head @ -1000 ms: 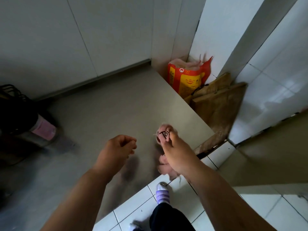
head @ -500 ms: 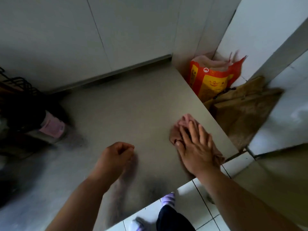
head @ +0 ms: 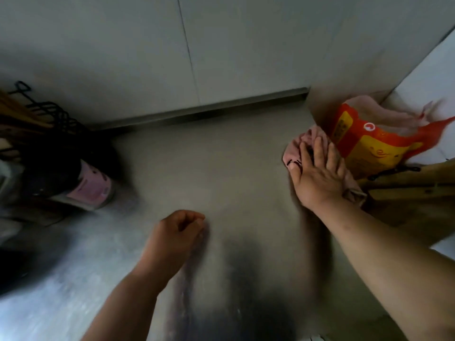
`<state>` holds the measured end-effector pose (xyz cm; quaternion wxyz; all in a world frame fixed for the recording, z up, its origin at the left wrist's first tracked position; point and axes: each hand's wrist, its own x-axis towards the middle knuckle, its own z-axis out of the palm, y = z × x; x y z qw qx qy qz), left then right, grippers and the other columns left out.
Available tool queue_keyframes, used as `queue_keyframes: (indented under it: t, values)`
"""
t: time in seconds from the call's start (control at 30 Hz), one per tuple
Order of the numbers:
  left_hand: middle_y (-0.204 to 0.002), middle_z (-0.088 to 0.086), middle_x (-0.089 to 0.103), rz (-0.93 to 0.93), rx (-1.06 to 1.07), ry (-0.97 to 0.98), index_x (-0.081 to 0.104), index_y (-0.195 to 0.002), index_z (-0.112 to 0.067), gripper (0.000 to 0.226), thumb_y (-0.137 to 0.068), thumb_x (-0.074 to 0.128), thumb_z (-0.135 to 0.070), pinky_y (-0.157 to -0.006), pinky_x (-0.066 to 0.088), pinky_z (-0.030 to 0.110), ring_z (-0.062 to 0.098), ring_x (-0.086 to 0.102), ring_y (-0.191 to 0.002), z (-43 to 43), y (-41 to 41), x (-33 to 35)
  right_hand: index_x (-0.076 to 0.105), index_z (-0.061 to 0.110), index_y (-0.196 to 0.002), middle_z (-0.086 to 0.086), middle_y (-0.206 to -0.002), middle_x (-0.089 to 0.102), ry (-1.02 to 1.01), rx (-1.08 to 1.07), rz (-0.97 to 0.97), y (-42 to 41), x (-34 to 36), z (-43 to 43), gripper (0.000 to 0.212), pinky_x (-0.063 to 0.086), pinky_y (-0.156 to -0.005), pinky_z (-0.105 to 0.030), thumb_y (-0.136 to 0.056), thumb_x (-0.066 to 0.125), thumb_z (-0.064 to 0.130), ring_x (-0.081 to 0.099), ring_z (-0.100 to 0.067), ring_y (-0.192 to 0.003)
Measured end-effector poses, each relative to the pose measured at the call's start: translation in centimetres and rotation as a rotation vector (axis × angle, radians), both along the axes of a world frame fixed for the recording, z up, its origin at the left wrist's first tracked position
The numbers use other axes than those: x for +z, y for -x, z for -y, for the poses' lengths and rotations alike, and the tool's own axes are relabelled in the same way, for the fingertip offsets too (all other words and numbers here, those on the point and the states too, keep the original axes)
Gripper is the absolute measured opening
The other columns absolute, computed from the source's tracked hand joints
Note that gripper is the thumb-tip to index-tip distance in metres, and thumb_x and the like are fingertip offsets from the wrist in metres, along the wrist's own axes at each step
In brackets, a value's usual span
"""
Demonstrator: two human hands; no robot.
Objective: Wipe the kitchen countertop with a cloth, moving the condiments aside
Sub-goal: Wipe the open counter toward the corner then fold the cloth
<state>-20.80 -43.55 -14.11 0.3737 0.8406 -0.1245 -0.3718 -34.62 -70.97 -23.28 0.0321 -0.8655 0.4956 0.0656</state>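
My right hand (head: 317,178) lies flat, fingers straight, on a pink cloth (head: 305,141) and presses it onto the grey steel countertop (head: 209,173) near its right edge. The cloth sticks out beyond the fingertips and under the wrist side. My left hand (head: 176,232) hovers over the counter's middle front with its fingers loosely curled and nothing in it. At the far left stands a container with a pink label (head: 92,188), partly hidden in shadow.
A red and yellow bag (head: 364,143) stands just right of the cloth, past the counter's edge, with brown wooden boards (head: 408,190) beside it. A dark wire rack (head: 41,112) occupies the back left corner. A white tiled wall (head: 147,57) backs the counter.
My right hand went from holding the bunched cloth above the front edge to pressing it flat, then slid it away from me along the right edge toward the bag. The left hand stayed put.
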Motion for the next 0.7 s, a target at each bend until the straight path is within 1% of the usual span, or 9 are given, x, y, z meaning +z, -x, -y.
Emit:
queue_keyframes:
  t: [0.2,0.3,0.37,0.43,0.5,0.53,0.6,0.63,0.7]
  values:
    - [-0.080,0.001,0.074,-0.002,0.191,-0.039,0.070,-0.079,-0.028,0.012,-0.087,0.063,-0.022,-0.082,0.056,0.044,0.023,0.070,-0.082,-2.3,-1.6,-0.5,0.005,0.025,-0.155,-0.003,-0.163,-0.004,-0.034,0.199,0.065,-10.0,0.1,-2.2,0.066,0.004,-0.118,-0.053,-0.097,0.023,0.051,-0.004,-0.037,-0.148]
    - [-0.077,0.002,0.075,0.001,0.278,-0.057,0.071,-0.080,-0.027,0.011,-0.086,0.064,-0.021,-0.082,0.057,0.045,0.024,0.071,-0.080,-3.6,-1.9,-0.5,0.022,0.025,-0.152,-0.002,-0.162,0.014,-0.058,0.433,0.155,-13.2,-0.4,-8.9,0.061,0.010,-0.115,-0.054,-0.096,0.031,0.047,0.006,-0.037,-0.148]
    - [-0.076,0.003,0.075,0.012,0.292,-0.061,0.071,-0.080,-0.026,0.011,-0.087,0.064,-0.020,-0.082,0.056,0.045,0.024,0.070,-0.080,-3.9,-2.0,-0.3,0.039,0.023,-0.147,-0.003,-0.157,0.031,-0.067,0.627,0.246,-12.8,-0.3,-14.1,0.057,0.014,-0.113,-0.053,-0.094,0.036,0.044,0.021,-0.038,-0.146]
    - [-0.080,0.005,0.075,0.013,0.280,-0.053,0.070,-0.081,-0.024,0.013,-0.088,0.062,-0.017,-0.081,0.055,0.043,0.024,0.069,-0.081,-3.7,-2.1,0.1,0.042,0.026,-0.145,0.001,-0.157,0.032,-0.129,0.851,0.281,-9.9,-0.2,-17.4,0.052,0.014,-0.115,-0.052,-0.096,0.038,0.043,0.021,-0.033,-0.147]
    - [-0.084,0.007,0.074,0.011,0.277,-0.029,0.070,-0.084,-0.022,0.013,-0.089,0.060,-0.014,-0.079,0.055,0.041,0.024,0.068,-0.080,-3.4,-2.3,0.4,0.039,0.033,-0.146,0.007,-0.158,0.029,-0.170,0.965,0.265,-5.8,-0.5,-17.3,0.051,0.020,-0.115,-0.051,-0.096,0.042,0.046,0.021,-0.028,-0.147]
    - [-0.085,0.008,0.074,0.010,0.277,-0.023,0.070,-0.086,-0.021,0.013,-0.089,0.060,-0.014,-0.079,0.055,0.040,0.024,0.068,-0.081,-3.3,-2.3,0.5,0.039,0.036,-0.145,0.007,-0.158,0.028,-0.157,0.947,0.250,-3.9,-0.7,-15.8,0.053,0.025,-0.113,-0.053,-0.094,0.043,0.050,0.022,-0.027,-0.147]
    - [-0.086,0.009,0.074,0.006,0.296,0.000,0.070,-0.090,-0.019,0.013,-0.090,0.059,-0.013,-0.078,0.055,0.039,0.023,0.068,-0.080,-3.4,-2.5,0.6,0.039,0.036,-0.145,0.003,-0.158,0.027,-0.076,0.748,0.180,-2.0,-0.4,-10.8,0.058,0.033,-0.108,-0.056,-0.091,0.038,0.058,0.024,-0.030,-0.145]
    - [-0.086,0.008,0.074,0.001,0.306,0.007,0.070,-0.091,-0.019,0.013,-0.090,0.058,-0.012,-0.077,0.055,0.038,0.022,0.068,-0.079,-3.5,-2.5,0.6,0.037,0.035,-0.146,0.000,-0.160,0.024,-0.038,0.597,0.133,-2.0,-0.1,-7.8,0.062,0.032,-0.109,-0.057,-0.089,0.032,0.061,0.023,-0.033,-0.144]
    - [-0.086,0.007,0.074,-0.001,0.321,0.010,0.069,-0.090,-0.020,0.013,-0.090,0.058,-0.013,-0.077,0.055,0.038,0.020,0.069,-0.079,-4.1,-2.4,0.6,0.023,0.034,-0.151,-0.004,-0.163,0.008,-0.030,0.292,0.042,-3.9,0.5,-2.3,0.069,0.017,-0.116,-0.056,-0.089,0.018,0.063,0.010,-0.036,-0.147]
